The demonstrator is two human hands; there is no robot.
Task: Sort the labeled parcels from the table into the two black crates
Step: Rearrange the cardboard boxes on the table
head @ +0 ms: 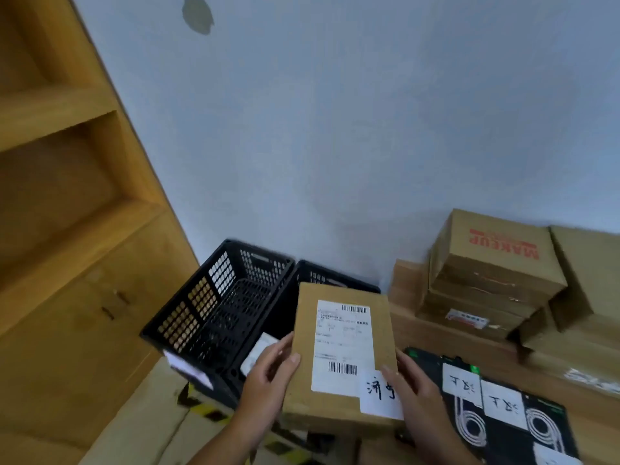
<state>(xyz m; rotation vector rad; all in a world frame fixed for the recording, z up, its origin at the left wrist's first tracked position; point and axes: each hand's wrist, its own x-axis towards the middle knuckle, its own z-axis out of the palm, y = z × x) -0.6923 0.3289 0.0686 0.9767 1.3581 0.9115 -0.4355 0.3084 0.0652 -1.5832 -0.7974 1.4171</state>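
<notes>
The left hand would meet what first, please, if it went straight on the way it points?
The left hand holds the parcel by its left edge. Going on up and right, both would likely reach the right crate, mostly hidden behind the parcel; depth is unclear.

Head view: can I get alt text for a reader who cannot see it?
The left hand and right hand hold a cardboard parcel bearing a printed shipping label and a handwritten slip, in front of a black mesh crate and a second crate beside it. Stacked cardboard boxes and black packages with handwritten labels lie to the right.
</notes>
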